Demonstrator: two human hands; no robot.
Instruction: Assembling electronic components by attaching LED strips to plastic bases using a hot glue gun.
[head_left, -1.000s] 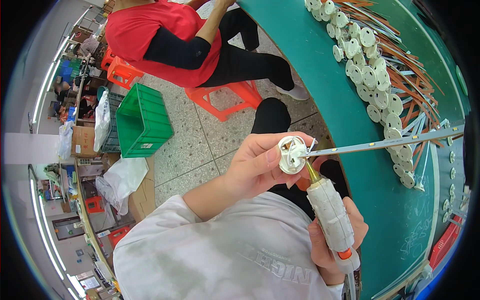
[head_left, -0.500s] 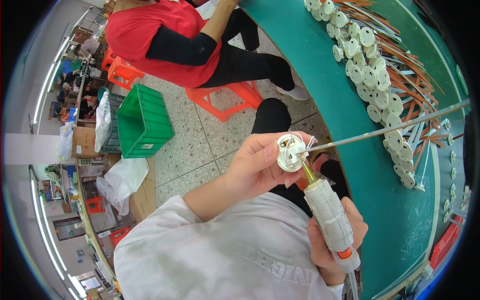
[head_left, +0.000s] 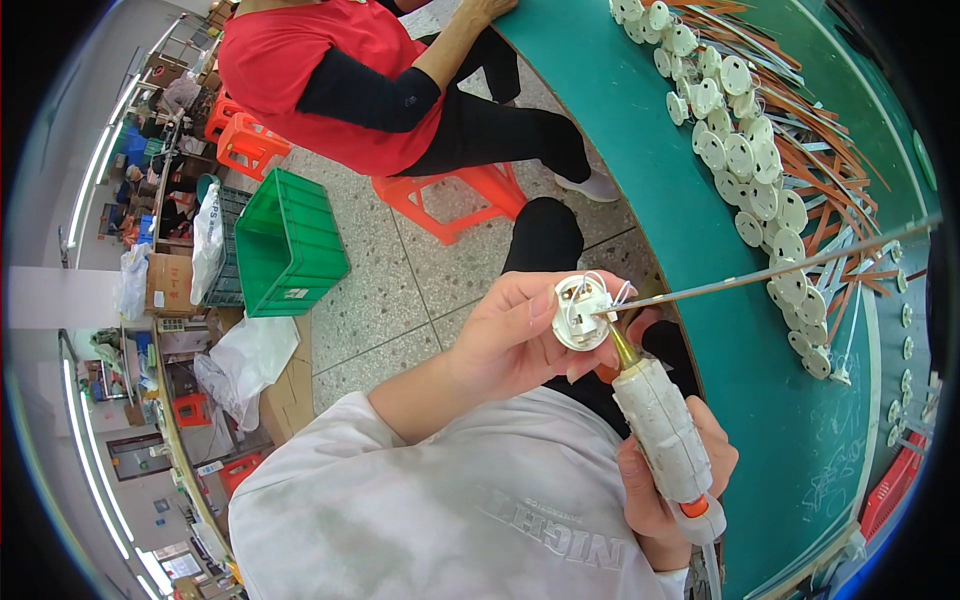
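The left hand (head_left: 510,345) is closed around a small round white plastic fitting with thin white wires (head_left: 582,312), holding it up in front of the chest just off the curved edge of the green tabletop (head_left: 690,210). The right hand (head_left: 672,478) is wrapped tight around a white-taped soldering iron with a brass tip and orange collar (head_left: 662,430), its tip at the fitting's 5 o'clock side. A long thin metal strip (head_left: 790,270) runs from the fitting toward 2 o'clock, over rows of round white plastic discs (head_left: 745,160)
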